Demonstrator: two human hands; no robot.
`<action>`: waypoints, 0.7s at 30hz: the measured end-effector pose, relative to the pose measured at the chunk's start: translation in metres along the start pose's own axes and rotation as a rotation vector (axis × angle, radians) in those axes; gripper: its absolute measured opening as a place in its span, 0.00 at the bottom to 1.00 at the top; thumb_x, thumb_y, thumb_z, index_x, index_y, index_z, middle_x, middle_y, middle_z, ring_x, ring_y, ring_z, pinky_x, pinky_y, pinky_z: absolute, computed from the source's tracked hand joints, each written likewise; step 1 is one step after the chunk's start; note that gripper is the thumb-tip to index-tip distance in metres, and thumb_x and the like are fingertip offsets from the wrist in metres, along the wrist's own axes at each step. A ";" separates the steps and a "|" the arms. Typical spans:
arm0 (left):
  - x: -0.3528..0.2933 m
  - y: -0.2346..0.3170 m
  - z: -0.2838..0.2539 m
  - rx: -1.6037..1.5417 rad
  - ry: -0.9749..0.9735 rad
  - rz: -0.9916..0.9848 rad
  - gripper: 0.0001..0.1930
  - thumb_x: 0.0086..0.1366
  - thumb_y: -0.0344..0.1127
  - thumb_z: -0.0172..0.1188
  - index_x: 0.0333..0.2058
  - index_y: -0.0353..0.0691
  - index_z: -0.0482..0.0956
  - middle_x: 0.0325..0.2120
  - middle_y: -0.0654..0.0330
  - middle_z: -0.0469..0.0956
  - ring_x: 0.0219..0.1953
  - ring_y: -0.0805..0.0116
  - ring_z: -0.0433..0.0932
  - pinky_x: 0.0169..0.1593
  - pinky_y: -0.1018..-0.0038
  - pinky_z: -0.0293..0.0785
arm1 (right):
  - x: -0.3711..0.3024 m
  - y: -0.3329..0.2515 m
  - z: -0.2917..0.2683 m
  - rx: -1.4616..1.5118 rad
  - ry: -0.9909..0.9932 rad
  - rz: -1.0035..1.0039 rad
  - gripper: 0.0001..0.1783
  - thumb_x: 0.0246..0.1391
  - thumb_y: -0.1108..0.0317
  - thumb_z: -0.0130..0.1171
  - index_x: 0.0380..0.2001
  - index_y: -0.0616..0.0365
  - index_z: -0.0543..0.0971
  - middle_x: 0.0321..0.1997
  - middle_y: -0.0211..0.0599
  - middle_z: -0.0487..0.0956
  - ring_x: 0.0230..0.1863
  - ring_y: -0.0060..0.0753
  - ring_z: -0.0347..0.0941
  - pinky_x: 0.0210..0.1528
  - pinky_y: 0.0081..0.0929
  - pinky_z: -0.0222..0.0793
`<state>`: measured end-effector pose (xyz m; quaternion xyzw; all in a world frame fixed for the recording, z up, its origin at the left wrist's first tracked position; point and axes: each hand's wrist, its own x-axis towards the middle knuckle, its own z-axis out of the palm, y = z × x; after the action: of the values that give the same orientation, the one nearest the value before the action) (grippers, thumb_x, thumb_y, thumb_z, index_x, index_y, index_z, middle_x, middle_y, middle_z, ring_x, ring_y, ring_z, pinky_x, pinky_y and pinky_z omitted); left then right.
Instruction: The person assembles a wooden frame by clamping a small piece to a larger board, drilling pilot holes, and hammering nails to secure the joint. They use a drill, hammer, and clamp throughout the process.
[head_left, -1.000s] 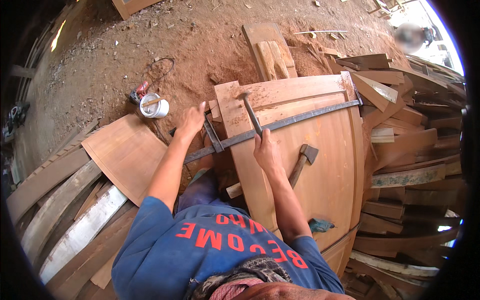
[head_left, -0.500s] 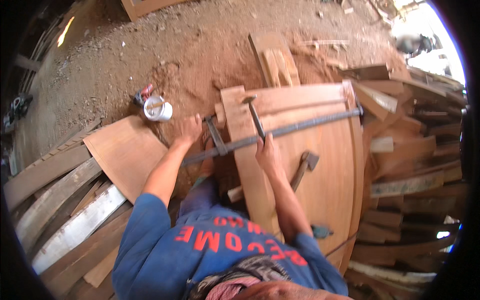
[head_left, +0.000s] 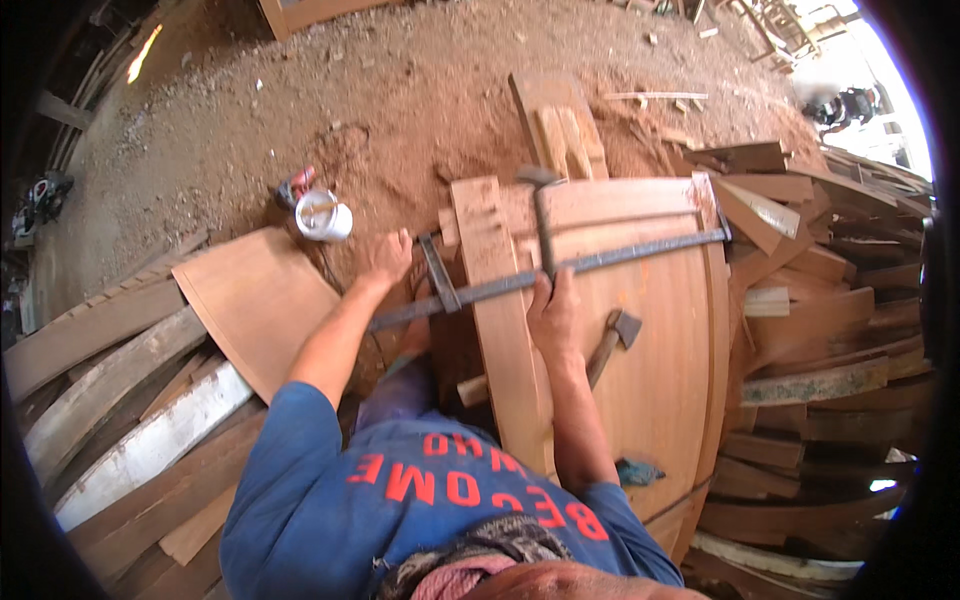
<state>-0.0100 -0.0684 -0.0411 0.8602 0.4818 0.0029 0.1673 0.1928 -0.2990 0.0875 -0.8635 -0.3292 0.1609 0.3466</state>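
A hammer (head_left: 543,225) stands up out of my right hand (head_left: 556,305), which is closed round the lower handle. Its head is near the far rail of a framed wooden panel (head_left: 650,410). Across this panel lies a long metal bar clamp (head_left: 620,252), its sliding jaw off the left edge. My left hand (head_left: 385,260) is closed beside that jaw, at the clamp's screw handle, mostly hidden by the fingers. A hatchet (head_left: 624,328) rests on the panel right of my right forearm. Closer to me lies a small teal item (head_left: 638,471), too unclear to name.
A white bucket (head_left: 334,222) with a stick across it stands beyond my left hand, next to a red and dark tool (head_left: 296,186). A loose wooden board (head_left: 255,300) lies on planks at left. Stacked timber (head_left: 820,380) fills the right side. Beyond the panel is a wooden block (head_left: 560,130).
The hammer has swung upright and its head has moved right and away from me. My left hand stays at the clamp. The whole view has shifted slightly.
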 end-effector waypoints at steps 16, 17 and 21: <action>0.023 0.020 0.003 -0.200 -0.069 0.051 0.30 0.75 0.51 0.41 0.33 0.33 0.86 0.34 0.37 0.83 0.39 0.34 0.83 0.46 0.44 0.76 | -0.002 0.057 0.038 -0.163 -0.052 0.160 0.14 0.68 0.59 0.55 0.44 0.59 0.69 0.32 0.67 0.79 0.35 0.76 0.75 0.36 0.68 0.68; 0.016 0.029 -0.015 -0.238 -0.148 -0.021 0.29 0.75 0.52 0.41 0.36 0.32 0.85 0.37 0.36 0.82 0.44 0.34 0.82 0.49 0.43 0.74 | -0.013 0.057 0.032 -0.152 -0.039 0.165 0.14 0.68 0.60 0.55 0.44 0.59 0.69 0.33 0.67 0.79 0.36 0.76 0.75 0.37 0.68 0.68; 0.026 0.005 -0.041 -0.339 -0.069 0.064 0.18 0.70 0.41 0.50 0.43 0.33 0.82 0.37 0.39 0.83 0.44 0.37 0.81 0.51 0.51 0.76 | -0.034 0.016 -0.026 -0.013 0.035 0.078 0.18 0.69 0.56 0.54 0.48 0.60 0.74 0.32 0.64 0.80 0.35 0.64 0.79 0.38 0.55 0.73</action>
<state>0.0013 -0.0381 -0.0052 0.8341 0.4408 0.0599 0.3262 0.1883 -0.3439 0.0959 -0.8806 -0.2899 0.1571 0.3402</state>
